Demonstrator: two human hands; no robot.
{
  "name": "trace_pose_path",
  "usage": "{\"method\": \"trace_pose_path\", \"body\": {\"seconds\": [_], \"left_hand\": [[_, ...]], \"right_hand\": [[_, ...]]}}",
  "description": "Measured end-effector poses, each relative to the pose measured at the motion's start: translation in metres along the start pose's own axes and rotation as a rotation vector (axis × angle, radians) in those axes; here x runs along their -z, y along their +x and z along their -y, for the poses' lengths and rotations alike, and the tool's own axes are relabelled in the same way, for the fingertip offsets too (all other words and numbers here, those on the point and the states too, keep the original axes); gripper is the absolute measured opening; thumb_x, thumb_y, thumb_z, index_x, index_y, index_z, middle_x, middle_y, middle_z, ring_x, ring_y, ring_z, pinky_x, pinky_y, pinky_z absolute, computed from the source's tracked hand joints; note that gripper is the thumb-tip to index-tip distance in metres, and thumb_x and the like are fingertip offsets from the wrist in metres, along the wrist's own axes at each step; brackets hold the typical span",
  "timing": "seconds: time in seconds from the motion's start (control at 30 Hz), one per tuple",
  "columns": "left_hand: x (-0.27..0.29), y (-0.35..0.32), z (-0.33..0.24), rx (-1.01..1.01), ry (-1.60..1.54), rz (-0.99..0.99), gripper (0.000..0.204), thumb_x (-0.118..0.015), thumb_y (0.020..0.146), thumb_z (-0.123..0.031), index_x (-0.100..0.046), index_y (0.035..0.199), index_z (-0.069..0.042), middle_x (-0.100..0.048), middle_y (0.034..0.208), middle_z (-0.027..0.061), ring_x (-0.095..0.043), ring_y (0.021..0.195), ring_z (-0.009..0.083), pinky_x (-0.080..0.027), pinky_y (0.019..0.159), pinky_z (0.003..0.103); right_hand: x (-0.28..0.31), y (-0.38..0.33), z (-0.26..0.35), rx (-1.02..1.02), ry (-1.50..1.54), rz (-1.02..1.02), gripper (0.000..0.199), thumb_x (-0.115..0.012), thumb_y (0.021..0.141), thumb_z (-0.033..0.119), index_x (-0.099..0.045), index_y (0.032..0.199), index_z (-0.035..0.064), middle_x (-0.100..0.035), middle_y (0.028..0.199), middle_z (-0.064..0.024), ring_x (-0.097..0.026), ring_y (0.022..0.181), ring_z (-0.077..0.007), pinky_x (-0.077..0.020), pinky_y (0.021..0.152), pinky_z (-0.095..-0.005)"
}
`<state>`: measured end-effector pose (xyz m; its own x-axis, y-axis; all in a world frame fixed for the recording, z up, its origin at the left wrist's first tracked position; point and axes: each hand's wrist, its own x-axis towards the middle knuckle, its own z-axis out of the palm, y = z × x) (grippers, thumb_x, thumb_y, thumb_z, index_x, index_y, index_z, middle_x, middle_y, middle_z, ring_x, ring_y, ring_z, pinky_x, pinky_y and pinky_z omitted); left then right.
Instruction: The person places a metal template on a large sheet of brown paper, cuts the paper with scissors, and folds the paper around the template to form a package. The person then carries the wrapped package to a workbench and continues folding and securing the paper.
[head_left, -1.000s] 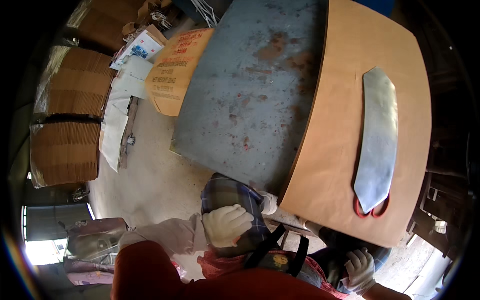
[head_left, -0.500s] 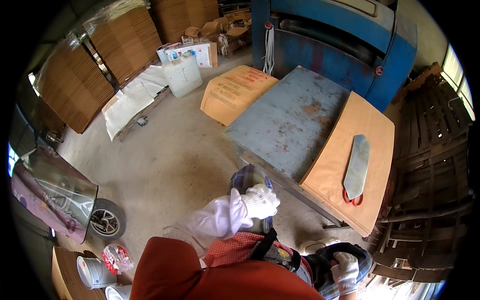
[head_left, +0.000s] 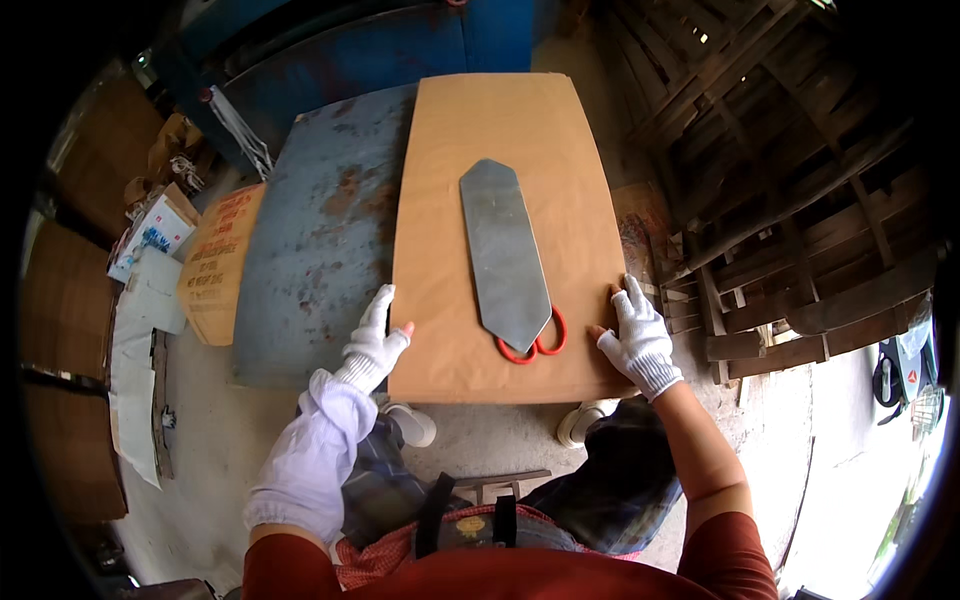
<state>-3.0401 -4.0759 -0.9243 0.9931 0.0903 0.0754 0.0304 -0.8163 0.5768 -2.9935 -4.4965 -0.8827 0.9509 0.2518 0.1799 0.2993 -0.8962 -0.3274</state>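
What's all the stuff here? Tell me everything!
table: one, blue-grey, middle
brown paper: uncountable sheets, tan, over table's right
plate: one, grey, on paper
scissors: one pair, red-handled, mostly under plate
machine: one, blue, behind table
cords: several, white, hanging by machine
printed sack: one, tan, left of table
jug: one, white, left of sack
covering: one, white, in front of jug
cardboard stacks: several, brown, far left
wooden slats: many, dark brown, right
shoes: two, pale, below paper's near edge
left hand: one, white-gloved, at paper's left edge
right hand: one, white-gloved, at paper's right edge
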Motion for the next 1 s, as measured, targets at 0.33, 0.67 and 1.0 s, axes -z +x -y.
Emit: {"method": "trace_pose_path", "body": {"seconds": [0.33, 0.67, 1.0], "left_hand": [[0.002, -0.009, 0.002, -0.306, 0.111, -0.022, 0.077, -0.051, 0.097, -0.045, -0.029, 0.151, 0.006, -0.039, 0.151, 0.0298, -0.043, 0.134, 0.0482, -0.035, 0.112, 0.051], [-0.009, -0.006, 0.007, -0.266, 0.052, -0.149, 0.067, -0.064, 0.091, -0.023, -0.038, 0.148, -0.001, -0.049, 0.144, 0.0256, -0.048, 0.131, 0.0433, -0.041, 0.109, 0.048], [-0.005, -0.104, -0.025, -0.080, 0.347, -0.044, 0.108, -0.088, 0.066, -0.025, -0.027, 0.154, -0.011, -0.045, 0.148, 0.0198, -0.045, 0.136, 0.0356, -0.043, 0.106, 0.043]], "right_hand": [[-0.007, 0.007, -0.001, 0.029, 0.055, 0.081, 0.082, -0.077, 0.076, 0.036, -0.044, 0.140, -0.0025, -0.034, 0.148, -0.0358, -0.047, 0.126, -0.0497, -0.0418, 0.103, -0.0519], [-0.001, 0.006, 0.007, -0.067, 0.015, -0.066, 0.060, -0.072, 0.081, 0.032, -0.054, 0.128, 0.0001, -0.049, 0.141, -0.0271, -0.055, 0.118, -0.0435, -0.0465, 0.099, -0.0489], [0.011, -0.089, 0.053, 0.181, -0.139, -0.149, 0.065, -0.083, 0.060, 0.029, -0.061, 0.115, 0.0020, -0.054, 0.126, -0.0173, -0.050, 0.121, -0.0364, -0.0402, 0.105, -0.0473]]}}
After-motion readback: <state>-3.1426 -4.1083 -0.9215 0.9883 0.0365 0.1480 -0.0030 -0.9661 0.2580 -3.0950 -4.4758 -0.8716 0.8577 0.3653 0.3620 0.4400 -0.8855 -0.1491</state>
